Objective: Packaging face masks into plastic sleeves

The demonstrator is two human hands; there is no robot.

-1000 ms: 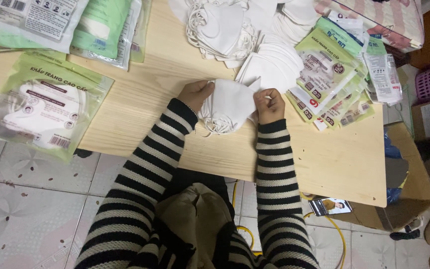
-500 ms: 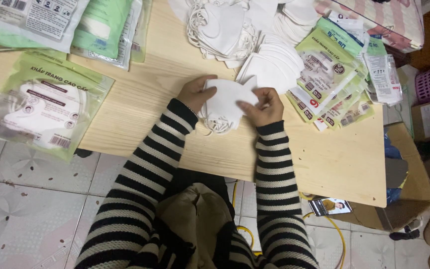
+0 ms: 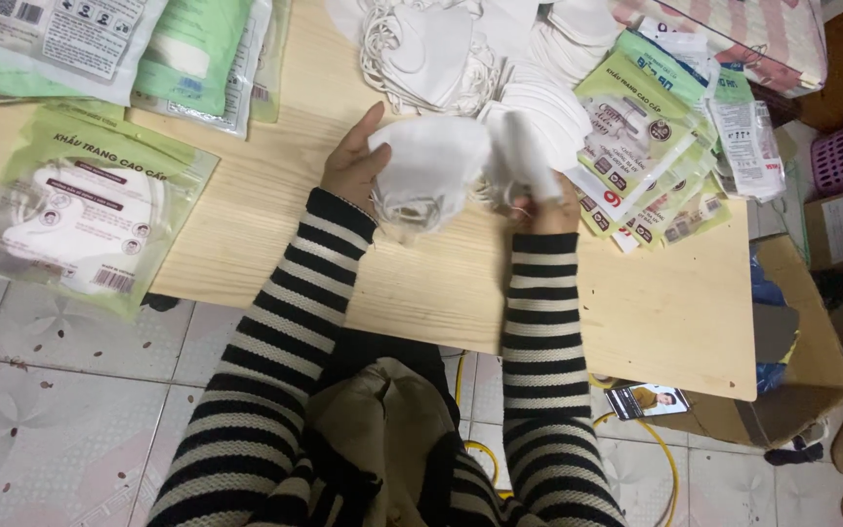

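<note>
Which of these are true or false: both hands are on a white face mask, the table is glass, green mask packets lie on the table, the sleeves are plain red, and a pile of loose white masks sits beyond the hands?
1. Both hands are on a white face mask. True: the left hand and right hand hold the white mask between them.
2. The table is glass. False: the table is pale wood.
3. Green mask packets lie on the table. True: one green packet lies at the left, others at the right.
4. The sleeves are plain red. False: the sleeves are black and white striped.
5. Loose white masks are piled beyond the hands. True: the pile lies at the far edge.
</note>
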